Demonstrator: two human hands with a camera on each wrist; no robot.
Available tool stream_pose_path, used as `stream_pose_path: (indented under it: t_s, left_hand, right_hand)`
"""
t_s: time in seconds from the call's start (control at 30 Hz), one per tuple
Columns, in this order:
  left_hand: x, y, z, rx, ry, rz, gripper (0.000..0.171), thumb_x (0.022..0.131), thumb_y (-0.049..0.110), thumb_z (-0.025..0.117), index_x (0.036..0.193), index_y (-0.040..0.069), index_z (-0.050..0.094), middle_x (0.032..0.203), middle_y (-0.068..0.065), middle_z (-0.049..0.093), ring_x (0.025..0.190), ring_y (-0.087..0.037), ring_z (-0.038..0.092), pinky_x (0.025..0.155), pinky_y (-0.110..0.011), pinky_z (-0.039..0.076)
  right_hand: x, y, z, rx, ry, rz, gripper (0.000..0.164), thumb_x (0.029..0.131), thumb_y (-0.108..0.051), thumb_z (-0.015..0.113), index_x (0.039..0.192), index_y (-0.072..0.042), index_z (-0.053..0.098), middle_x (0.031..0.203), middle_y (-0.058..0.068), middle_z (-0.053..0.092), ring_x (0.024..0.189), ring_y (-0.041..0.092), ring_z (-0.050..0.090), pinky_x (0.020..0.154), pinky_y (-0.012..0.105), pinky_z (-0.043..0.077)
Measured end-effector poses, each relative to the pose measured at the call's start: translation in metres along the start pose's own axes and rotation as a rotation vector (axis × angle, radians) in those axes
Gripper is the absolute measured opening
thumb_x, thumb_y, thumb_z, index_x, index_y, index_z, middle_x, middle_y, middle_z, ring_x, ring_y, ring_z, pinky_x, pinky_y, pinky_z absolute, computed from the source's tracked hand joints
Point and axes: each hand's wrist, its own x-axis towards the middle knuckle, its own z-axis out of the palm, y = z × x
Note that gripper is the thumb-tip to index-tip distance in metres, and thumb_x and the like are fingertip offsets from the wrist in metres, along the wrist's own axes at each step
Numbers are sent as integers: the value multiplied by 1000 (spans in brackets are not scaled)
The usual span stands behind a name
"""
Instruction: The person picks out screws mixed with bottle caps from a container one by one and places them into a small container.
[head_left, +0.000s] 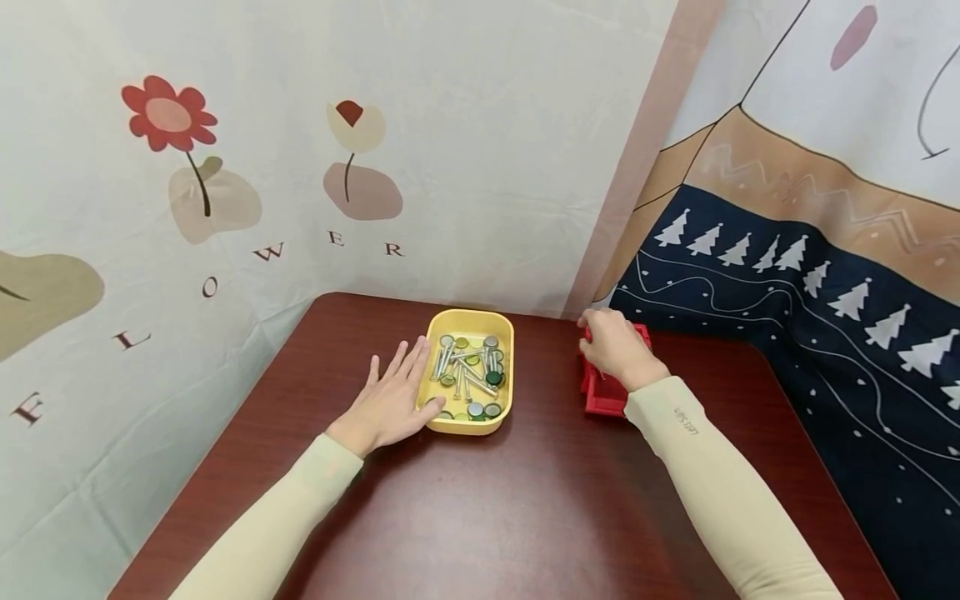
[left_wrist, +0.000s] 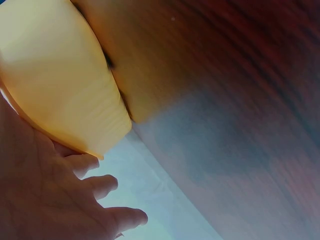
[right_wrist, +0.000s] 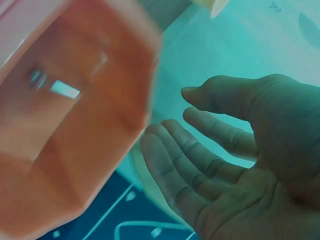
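A yellow tray [head_left: 469, 427] stands near the middle of the table, holding several silver screws [head_left: 480, 384] and round flat green and grey pieces [head_left: 476, 410]. My left hand [head_left: 390, 402] lies against its left side with the fingers straight and spread; in the left wrist view the palm is beside the yellow wall [left_wrist: 65, 75]. To the right, my right hand [head_left: 617, 348] is over a red container [head_left: 604, 405] and covers part of it. The right wrist view shows the fingers loosely bent and thumb apart, nothing between them. A small shiny piece [right_wrist: 65, 89] lies inside the red container.
The dark red-brown table [head_left: 480, 517] has its back edge against a pale printed curtain [head_left: 480, 150]. A dark blue cloth with white trees [head_left: 780, 317] hangs along the right side. Table surface separates the yellow tray from the red container.
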Motion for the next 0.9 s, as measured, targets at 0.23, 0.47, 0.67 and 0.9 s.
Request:
stream_pose_path:
  t_s: [0.23,0.47,0.67,0.9]
  left_hand:
    - [-1,1,-1,-3,6,7,103,114,61,59,189,9,11,199,-9,7,185,-44,11,139,-87,11]
    - [-2,0,-1,15,18,8,102,114,59,60,188,8,12,199,-10,9,185,-45,13,139,-88,13]
    - [1,0,0,10,15,12,101,115,59,59,188,8,12,199,-9,9,185,-44,13,138,-88,14]
    - [0,1,0,9,11,3,100,115,59,58,188,8,13,199,-9,9,184,-45,14,138,-88,14]
  right_hand:
    - [9,-40,13,37,-11,-105,40,106,-11,80,145,1,76,141,25,75,124,39,73,111,54,67]
    - [23,-82,30,22,-60,-218,41,105,-13,83,144,-1,76,135,23,76,113,33,75,105,47,69]
    - [34,-108,47,-10,-110,-279,39,105,-11,83,141,1,77,135,22,79,116,32,76,104,46,67]
    - [50,-130,69,-11,-235,-312,46,104,-6,82,148,6,72,147,26,78,130,35,76,111,47,65]
